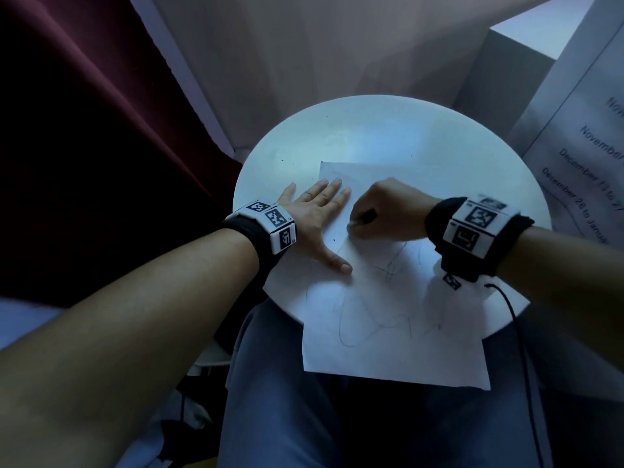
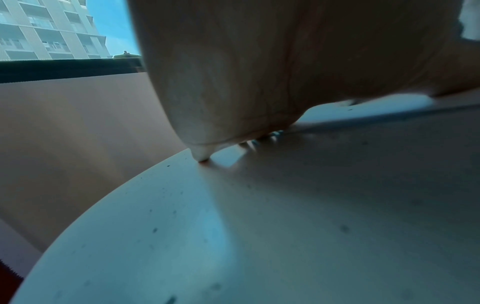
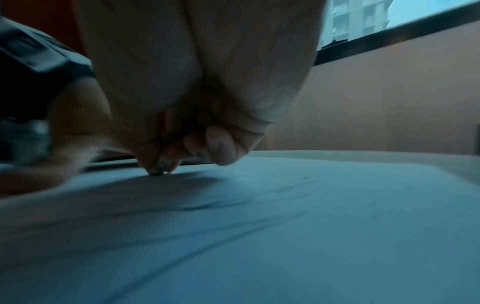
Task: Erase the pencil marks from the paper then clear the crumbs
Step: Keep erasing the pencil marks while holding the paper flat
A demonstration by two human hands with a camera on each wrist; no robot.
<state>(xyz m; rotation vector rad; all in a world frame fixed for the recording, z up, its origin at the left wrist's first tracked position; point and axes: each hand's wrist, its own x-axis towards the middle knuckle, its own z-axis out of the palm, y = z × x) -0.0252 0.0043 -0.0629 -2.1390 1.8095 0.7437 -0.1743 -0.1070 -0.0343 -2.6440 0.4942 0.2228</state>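
A white sheet of paper [image 1: 388, 315] with looping pencil marks [image 1: 391, 268] lies on a round white table [image 1: 371, 130], its near part hanging over the table's front edge. My left hand [image 1: 317, 217] lies flat with straight fingers on the paper's left edge, its palm [image 2: 259, 72] down on the table [image 2: 233, 236]. My right hand [image 1: 388, 211] grips a dark-sleeved eraser [image 1: 363, 219] with a pale tip. The tip [image 3: 157, 171] touches the paper [image 3: 285, 226] close to the left fingertips. Small dark crumbs [image 1: 282, 160] dot the table.
A dark red curtain [image 1: 84, 130] hangs on the left. At the right stand a grey box [image 1: 506, 62] and a printed sheet with dates [image 1: 587, 146]. A black cable [image 1: 516, 325] drops from my right wrist. My lap [image 1: 287, 400] sits under the table's near edge.
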